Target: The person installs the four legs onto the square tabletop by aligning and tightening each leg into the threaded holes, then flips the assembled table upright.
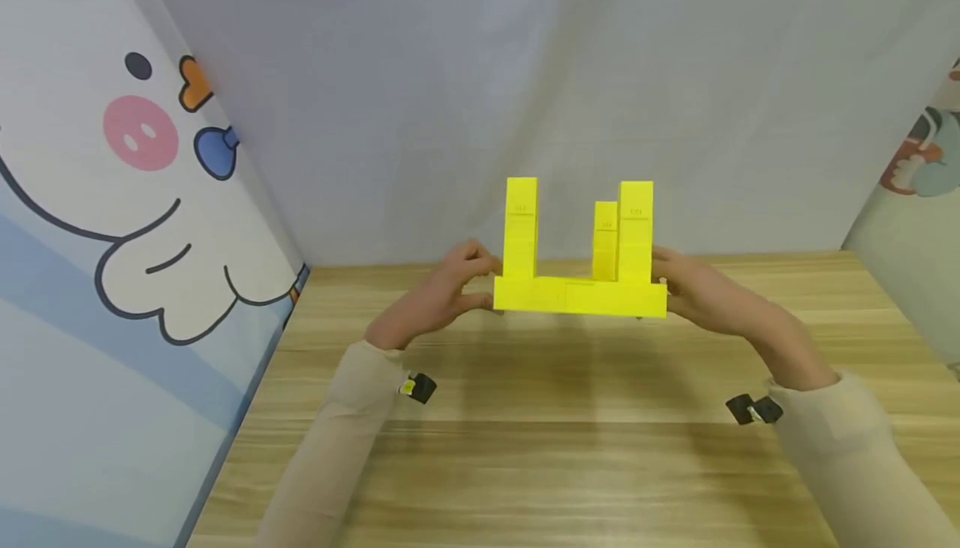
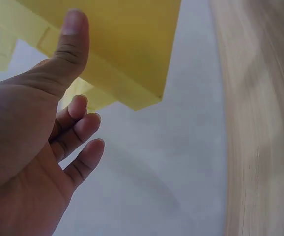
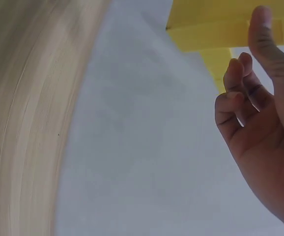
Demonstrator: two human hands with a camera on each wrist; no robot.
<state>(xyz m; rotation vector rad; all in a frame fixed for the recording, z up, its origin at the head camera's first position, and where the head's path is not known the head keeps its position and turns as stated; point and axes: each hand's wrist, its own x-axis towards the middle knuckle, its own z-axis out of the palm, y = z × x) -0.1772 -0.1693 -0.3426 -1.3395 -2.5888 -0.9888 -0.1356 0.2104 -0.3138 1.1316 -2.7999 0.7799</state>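
Observation:
A bright yellow block structure (image 1: 577, 296) is held up over the wooden table, its long base roughly level in the head view. Three upright columns show above the base, one at the left and two close together at the right, with faint print near their tops. My left hand (image 1: 450, 286) grips the left end, thumb against the yellow surface in the left wrist view. At the opposite end, my right hand (image 1: 705, 294) holds it between thumb and fingers. Some fingertips are hidden behind the structure. Both wrist views show the yellow underside from below.
The wood-grain table (image 1: 525, 465) carries soft shadows under the structure. A pale grey cloth wall (image 1: 375, 115) rises behind the table's far edge. A cartoon-printed panel (image 1: 150, 265) stands at the left, another printed panel (image 1: 922, 231) at the right.

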